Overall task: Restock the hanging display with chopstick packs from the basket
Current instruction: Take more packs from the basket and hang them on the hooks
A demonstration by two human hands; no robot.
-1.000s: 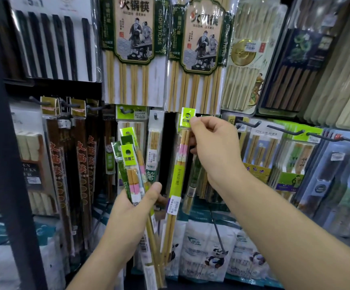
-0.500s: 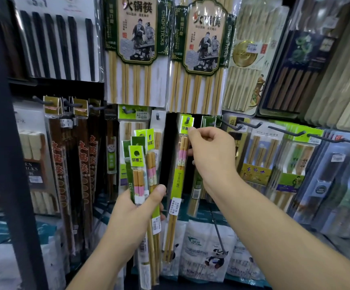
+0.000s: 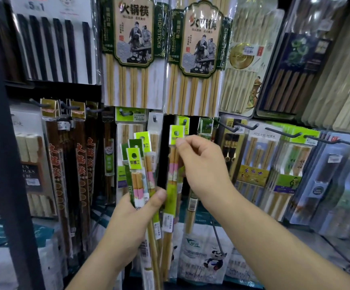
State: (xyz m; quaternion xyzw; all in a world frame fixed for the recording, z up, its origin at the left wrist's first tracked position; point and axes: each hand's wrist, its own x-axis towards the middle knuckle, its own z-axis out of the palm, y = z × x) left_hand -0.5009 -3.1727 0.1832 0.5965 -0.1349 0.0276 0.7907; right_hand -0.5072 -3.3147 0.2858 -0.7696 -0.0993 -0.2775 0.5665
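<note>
Left hand (image 3: 136, 214): thumb and fingers wrapped round a bundle of chopstick packs (image 3: 137, 178), green headers up, held low in front of the display
Right hand (image 3: 201, 164): fingers curled, tips pinching the single pack (image 3: 172, 174) just under its green header
Single pack: upright, just right of the bundle, header up at peg height, in front of a hung pack (image 3: 184, 123); whether it is on the peg, cannot tell
Around: large hot-pot packs (image 3: 132, 55) above, hooks (image 3: 283, 132) jutting out at right
</note>
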